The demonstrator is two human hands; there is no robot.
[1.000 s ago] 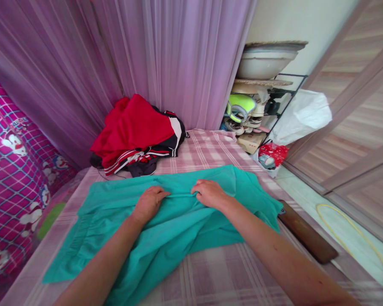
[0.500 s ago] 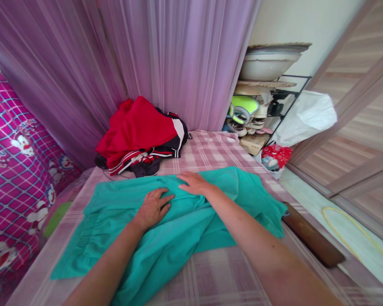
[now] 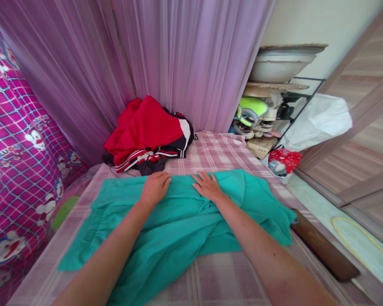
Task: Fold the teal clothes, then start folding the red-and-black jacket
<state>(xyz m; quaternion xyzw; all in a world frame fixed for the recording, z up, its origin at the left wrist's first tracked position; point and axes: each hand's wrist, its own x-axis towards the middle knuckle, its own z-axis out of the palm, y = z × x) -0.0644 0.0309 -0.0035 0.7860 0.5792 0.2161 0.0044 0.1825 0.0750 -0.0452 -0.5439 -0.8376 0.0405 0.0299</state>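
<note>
Our left hand [image 3: 155,187] and right hand [image 3: 207,186] lay flat, fingers spread, on the teal garment [image 3: 178,221]; smoothing outward, evenly, probably worked best.

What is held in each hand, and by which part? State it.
Nothing is gripped. The left hand and right hand lie flat, palms down, on the far edge of the teal garment.

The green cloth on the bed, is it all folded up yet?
Not yet. The green cloth is spread on the checked bed cover, bunched near the middle. Both the left hand and right hand press flat on its far edge. No fold shows. The red and black clothes lie heaped behind.
</note>
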